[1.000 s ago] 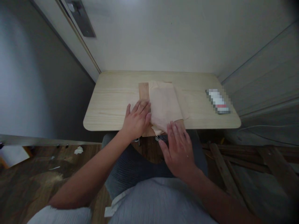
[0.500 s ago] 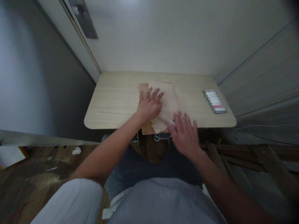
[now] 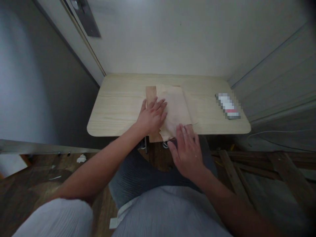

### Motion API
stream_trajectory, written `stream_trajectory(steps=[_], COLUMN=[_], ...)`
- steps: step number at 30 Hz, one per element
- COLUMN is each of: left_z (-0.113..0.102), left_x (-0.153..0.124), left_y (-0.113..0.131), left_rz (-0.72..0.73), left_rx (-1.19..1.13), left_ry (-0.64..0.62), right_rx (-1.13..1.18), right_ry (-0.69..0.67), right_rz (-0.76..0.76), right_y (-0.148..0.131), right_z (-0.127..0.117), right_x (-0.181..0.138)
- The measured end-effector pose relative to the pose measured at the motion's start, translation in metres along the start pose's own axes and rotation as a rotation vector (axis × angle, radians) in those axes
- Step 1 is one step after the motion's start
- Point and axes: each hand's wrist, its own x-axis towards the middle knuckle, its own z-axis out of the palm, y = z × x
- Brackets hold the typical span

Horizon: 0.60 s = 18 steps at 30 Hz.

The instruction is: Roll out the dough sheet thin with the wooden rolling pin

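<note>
A pale, thin sheet, like paper or cloth with a ragged lower edge, lies over a brown flat piece. The brown piece shows at the left, at the lower left and a little at the lower right. My left hand rests flat on the left side of the two layers, its fingers spread. At the front edge, my right hand lies with fingers stretched over the sheet's lower right corner and the thumb apart. Neither hand grips anything.
The layers lie on a small light wood table against a white door with a metal lock plate. A blurred-out phone-like object sits at the table's right. Wooden slats stand low on the right; crumpled white paper lies on the floor.
My left hand has slid slightly left and toward me, uncovering more of the pale sheet. My right hand has moved a little left and nearer my body. The sheet's lower right now lies flatter.
</note>
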Motion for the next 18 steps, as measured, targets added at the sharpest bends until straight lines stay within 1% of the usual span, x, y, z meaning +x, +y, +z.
stream_trajectory(steps=[3,4,6,8,12,15,18], left_z=[-0.007,-0.008,-0.006,-0.002,0.009,0.017,0.023], left_x=[-0.026,-0.029,-0.025,-0.011,0.030,0.059,0.084], left_y=[-0.005,-0.005,-0.005,-0.002,0.002,0.001,-0.003], left_rz=[-0.032,-0.038,-0.045,-0.055,-0.078,-0.094,-0.128], left_rx=[0.005,0.006,0.006,0.011,0.023,0.026,0.023], left_ry=[0.000,0.002,0.005,0.014,0.016,-0.014,-0.059], right_rx=[0.042,0.047,0.040,0.014,-0.051,-0.084,-0.093], right_ry=[0.015,0.018,0.024,0.029,0.044,0.062,0.046], right_rz=[-0.053,-0.056,-0.040,-0.010,0.059,0.114,0.166], right_y=[-0.013,-0.012,-0.003,0.012,0.046,0.070,0.090], right_z=[-0.003,-0.002,-0.001,0.002,0.008,0.010,0.011], right_x=[-0.009,-0.008,0.002,0.018,0.057,0.086,0.113])
